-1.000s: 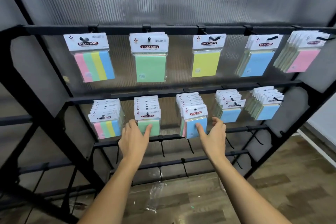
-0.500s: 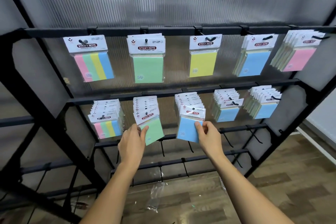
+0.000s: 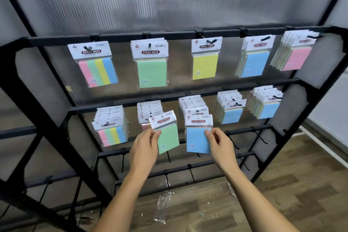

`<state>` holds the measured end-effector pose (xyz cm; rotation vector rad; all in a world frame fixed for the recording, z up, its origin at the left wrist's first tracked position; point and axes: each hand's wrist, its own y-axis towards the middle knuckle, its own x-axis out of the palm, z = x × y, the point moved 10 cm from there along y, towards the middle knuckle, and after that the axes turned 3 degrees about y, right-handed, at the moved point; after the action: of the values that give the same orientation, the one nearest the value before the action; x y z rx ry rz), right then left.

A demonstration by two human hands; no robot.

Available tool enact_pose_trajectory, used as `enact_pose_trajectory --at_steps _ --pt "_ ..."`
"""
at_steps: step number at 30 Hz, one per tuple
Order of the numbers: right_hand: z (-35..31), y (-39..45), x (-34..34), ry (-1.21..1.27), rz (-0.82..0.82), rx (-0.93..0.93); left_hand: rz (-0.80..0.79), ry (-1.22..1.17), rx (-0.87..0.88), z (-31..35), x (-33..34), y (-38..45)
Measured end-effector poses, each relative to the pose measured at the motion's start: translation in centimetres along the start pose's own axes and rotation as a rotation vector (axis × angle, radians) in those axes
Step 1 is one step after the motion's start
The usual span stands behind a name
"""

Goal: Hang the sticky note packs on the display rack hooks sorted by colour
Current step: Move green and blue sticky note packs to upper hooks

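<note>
Indoors, wood-look floor (image 3: 282,194), ribbed translucent wall (image 3: 169,2), fingers (image 3: 156,134) pinching green pack (image 3: 168,140), blue pack (image 3: 197,140).

A green sticky note pack (image 3: 167,133), tilted with its white header leaning right, is pinched at its upper left edge by the left grip (image 3: 146,145). Just right of it, a blue sticky note pack (image 3: 197,136) hangs nearly upright, held at its right edge by the right grip (image 3: 219,144). Both are off the display rack (image 3: 169,98) hooks, in front of its second row, with full stacks directly behind them.
</note>
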<state>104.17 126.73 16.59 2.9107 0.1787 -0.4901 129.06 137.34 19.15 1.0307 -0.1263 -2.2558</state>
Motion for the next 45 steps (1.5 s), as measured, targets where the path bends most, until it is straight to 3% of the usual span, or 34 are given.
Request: enact_pose_trajectory --at_steps 8,21,45 --pt "-5.3 3.5 -8.6 0.038 0.138 -0.153 -0.085 -0.082 0.152 8.7 3.2 2.3" --pt "-11.6 11.3 -19.6 0.233 0.152 -0.333 0.054 -0.169 0.185 19.2 6.9 5.0" --pt "-10.4 18.8 -19.5 0.308 -0.088 -0.332 0.155 -0.086 0.029 20.0 10.9 4.0"
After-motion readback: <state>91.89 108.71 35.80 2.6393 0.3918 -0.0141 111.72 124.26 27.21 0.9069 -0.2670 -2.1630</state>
